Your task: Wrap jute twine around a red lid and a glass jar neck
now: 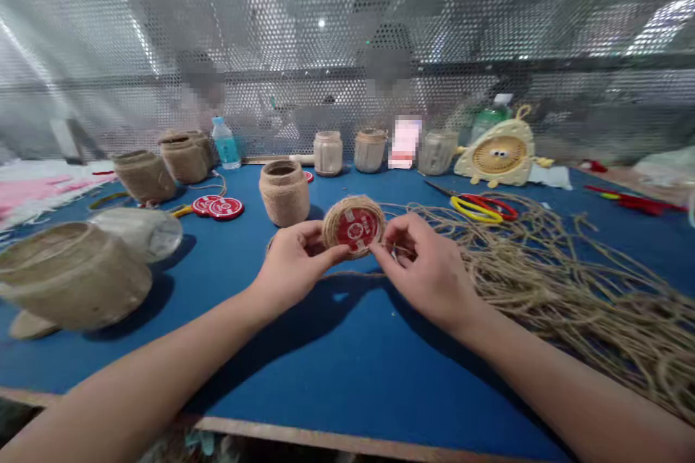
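Note:
My left hand (296, 268) and my right hand (420, 268) hold a round red jar lid (354, 226) between them, above the blue table. Jute twine (347, 204) is coiled around the lid's rim, and the red centre with its white emblem stays bare. My left fingers press its lower left edge. My right fingertips pinch its lower right edge, together with a twine strand that runs towards a large loose heap of jute twine (548, 282) on the right.
A jute-wrapped jar (284, 193) stands just beyond my hands, and larger wrapped vessels (73, 275) lie at left. Red lids (225, 208), scissors (478, 207), a twine-decorated ornament (502, 152) and several jars (328, 153) stand farther back. A perforated metal screen stands behind.

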